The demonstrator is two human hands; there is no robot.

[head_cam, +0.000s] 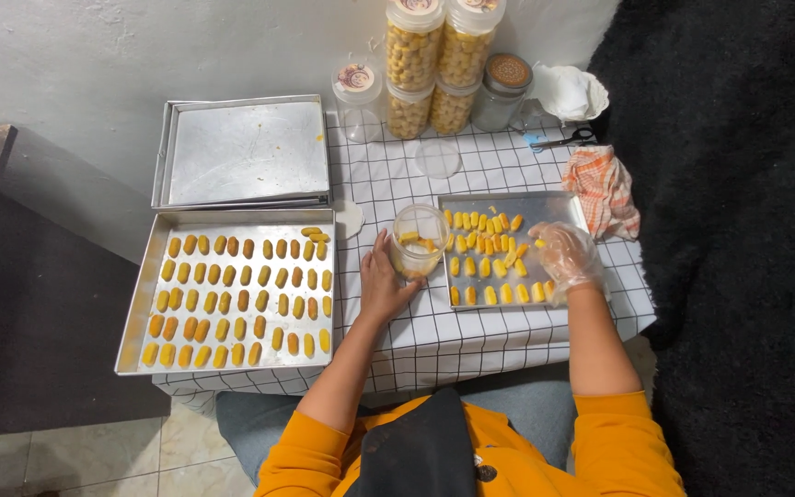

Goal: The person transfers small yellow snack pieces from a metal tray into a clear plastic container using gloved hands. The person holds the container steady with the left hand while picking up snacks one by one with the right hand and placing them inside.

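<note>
From here I see my left hand (381,281) curled around the open jar (418,241), my gloved right hand (566,256) seemingly pinching one cookie (539,244) at centre-right; a loose pinch could crumble or drop it.

Home baking corner: low table (508,336) under checked cloth, metal baking trays (236,152) of small yellow cookies (232,299), filled plastic jars (413,41), tiled floor (75,456).
</note>
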